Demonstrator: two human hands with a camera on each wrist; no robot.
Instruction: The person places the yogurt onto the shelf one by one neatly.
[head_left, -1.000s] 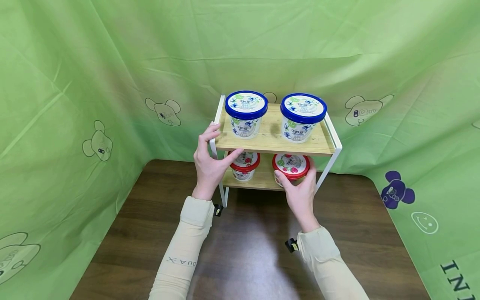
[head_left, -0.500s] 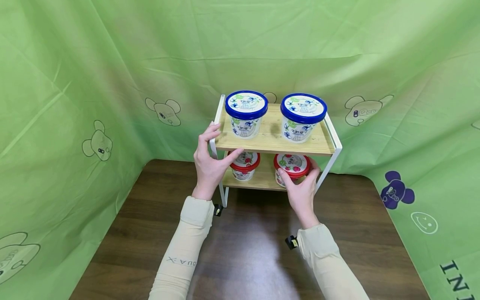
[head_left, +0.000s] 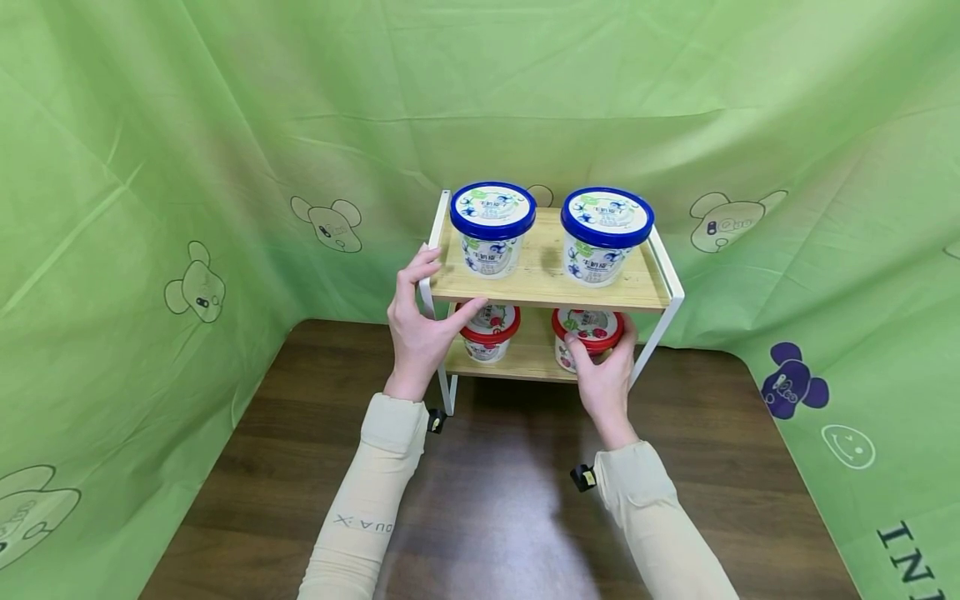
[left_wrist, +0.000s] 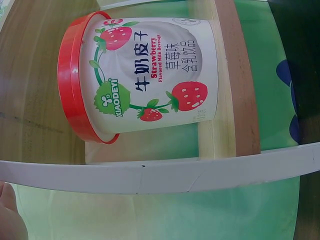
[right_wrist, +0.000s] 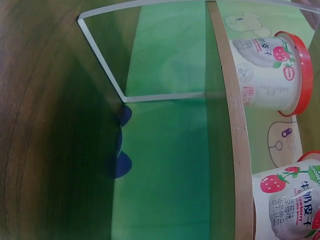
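Note:
In the head view my right hand [head_left: 606, 379] grips the red-lidded strawberry milk tub [head_left: 591, 325] at the right of the lower shelf, thumb at its front and fingers round its far side. This tub [right_wrist: 287, 212] stands at the lower right in the right wrist view, the hand out of that picture. My left hand [head_left: 423, 337] holds the left side of the two-tier rack [head_left: 547, 287], fingers over the white frame and thumb at the upper board's front edge. Behind that thumb stands another strawberry tub [head_left: 486, 348]; its label fills the left wrist view.
Two blue-lidded tubs, one at the left [head_left: 491, 221] and one at the right [head_left: 600, 229], stand on the upper shelf. The rack stands on a dark wooden table [head_left: 495, 483] against a green cloth backdrop [head_left: 360, 125].
The right hand has shifted the right red-lidded tub slightly to the right, and the tub now sits more level on the lower shelf. The left hand and the rack have stayed put.

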